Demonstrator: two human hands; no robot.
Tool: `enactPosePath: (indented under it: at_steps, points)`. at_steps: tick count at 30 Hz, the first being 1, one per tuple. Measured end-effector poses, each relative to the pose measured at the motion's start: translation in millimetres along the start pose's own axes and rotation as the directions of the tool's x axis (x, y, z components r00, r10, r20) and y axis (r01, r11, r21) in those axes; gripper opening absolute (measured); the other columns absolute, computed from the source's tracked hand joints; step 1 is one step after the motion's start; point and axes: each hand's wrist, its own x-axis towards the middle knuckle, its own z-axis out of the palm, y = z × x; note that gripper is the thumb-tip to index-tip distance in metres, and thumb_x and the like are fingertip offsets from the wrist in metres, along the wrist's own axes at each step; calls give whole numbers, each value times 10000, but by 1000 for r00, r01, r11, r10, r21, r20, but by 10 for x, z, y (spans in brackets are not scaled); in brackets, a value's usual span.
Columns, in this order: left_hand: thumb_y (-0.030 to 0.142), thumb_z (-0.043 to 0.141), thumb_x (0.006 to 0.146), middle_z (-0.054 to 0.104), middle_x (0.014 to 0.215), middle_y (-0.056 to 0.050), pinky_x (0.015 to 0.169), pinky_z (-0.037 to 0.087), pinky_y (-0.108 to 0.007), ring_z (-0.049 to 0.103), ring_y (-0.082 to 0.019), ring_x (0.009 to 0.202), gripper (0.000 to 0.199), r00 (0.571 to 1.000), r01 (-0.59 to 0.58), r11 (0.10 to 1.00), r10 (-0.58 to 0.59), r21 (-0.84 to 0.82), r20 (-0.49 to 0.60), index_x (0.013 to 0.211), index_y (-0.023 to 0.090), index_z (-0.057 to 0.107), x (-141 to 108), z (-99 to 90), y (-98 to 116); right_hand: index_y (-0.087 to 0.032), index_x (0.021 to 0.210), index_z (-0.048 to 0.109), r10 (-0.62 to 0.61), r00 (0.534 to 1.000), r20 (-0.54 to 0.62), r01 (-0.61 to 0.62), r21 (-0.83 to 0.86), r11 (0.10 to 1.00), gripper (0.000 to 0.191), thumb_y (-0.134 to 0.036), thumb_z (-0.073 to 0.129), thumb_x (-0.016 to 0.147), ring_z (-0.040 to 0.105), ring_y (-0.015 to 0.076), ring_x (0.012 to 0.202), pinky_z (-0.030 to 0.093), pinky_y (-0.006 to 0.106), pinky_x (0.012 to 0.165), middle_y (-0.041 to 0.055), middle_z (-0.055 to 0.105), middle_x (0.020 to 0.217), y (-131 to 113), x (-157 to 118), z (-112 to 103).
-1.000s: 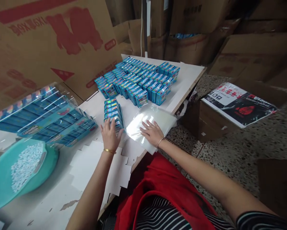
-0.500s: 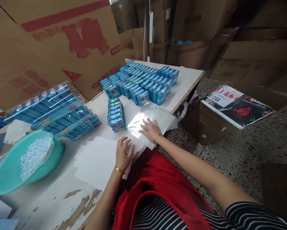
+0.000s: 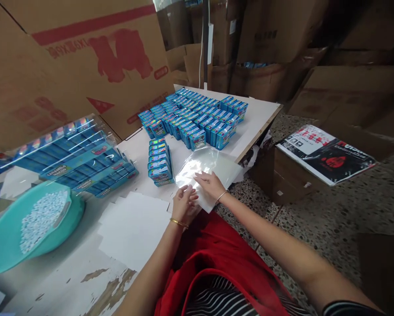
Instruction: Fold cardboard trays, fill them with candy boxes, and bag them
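A stack of clear, shiny plastic sheets or bags (image 3: 228, 166) lies at the table's near edge. My right hand (image 3: 211, 185) rests on top of it, fingers stretched out toward the left. Beside it, my left hand (image 3: 183, 202) is at the stack's near left side with loosely bent fingers, and no object shows in it. Just beyond my hands stands a short row of blue printed packs (image 3: 160, 162). To the left of my left arm, white paper sheets (image 3: 134, 228) lie in a loose pile.
Many more blue packs (image 3: 197, 116) stand in rows farther back. At left are a teal basin (image 3: 73, 224) of small pale pieces and plastic-wrapped trays of blue packs (image 3: 81, 164). A large carton (image 3: 117, 66) borders the table; another box (image 3: 289, 175) stands right.
My left hand has moved right, from beside the white paper to the plastic stack's edge. My right hand has shifted slightly, its fingers closer together. The view has tilted a little.
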Motion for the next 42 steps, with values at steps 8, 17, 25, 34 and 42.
enactPosePath:
  at_steps: [8,17,25,34,42]
  points:
    - [419,695,648,458,490,63,482,303,-200,387,-64,469,323,990,-124,985,131,119,-57,554,158,528,77,-56,-135,-169,1247,559,-102,987,-125,119,140,983,522,-466,572,819,406,242,1299,285,445,1085,133,543,1315,38,-371,64]
    - [447,681,663,512,594,37,559,394,-207,473,-82,564,323,986,-164,986,162,42,44,611,159,544,16,-41,5,-201,719,582,81,985,-152,-4,453,892,305,-480,511,816,597,188,827,456,367,827,25,639,769,205,-224,28]
    - [339,666,658,618,1147,-123,673,528,-294,623,-161,799,287,976,-217,976,217,-5,34,562,139,484,42,164,163,-198,1125,582,117,993,-33,-89,456,886,503,-476,661,713,606,184,939,467,326,853,58,656,1011,-115,-261,-73]
    - [252,640,721,620,692,-5,623,471,-257,538,-113,580,221,912,-405,900,384,164,145,923,178,687,-81,320,250,-179,1112,634,79,980,-183,-20,304,952,427,-478,487,844,592,250,1076,443,416,962,103,656,1147,-318,-473,-170]
    - [220,597,756,643,762,-35,679,468,-276,563,-139,675,287,866,-492,854,462,168,191,1030,181,674,-131,306,234,-176,1112,643,106,951,-291,-1,340,940,477,-531,487,834,618,247,1023,487,409,902,115,664,1124,-311,-471,-77]
